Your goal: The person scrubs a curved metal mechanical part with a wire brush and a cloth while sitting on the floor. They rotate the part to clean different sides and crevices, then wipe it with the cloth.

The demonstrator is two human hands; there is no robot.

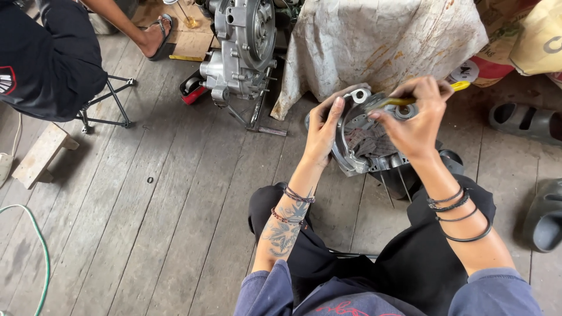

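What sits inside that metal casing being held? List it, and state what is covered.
Inside the metal casing lies a crumpled grey rag. The right hand holds a yellow-handled tool over it; the left hand grips the rim. The rag and hands hide the casing's floor.

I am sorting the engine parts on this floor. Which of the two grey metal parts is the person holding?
The curved engine cover over the person's knees: the left hand grips its rim. The other, the bigger engine block, stands untouched farther away.
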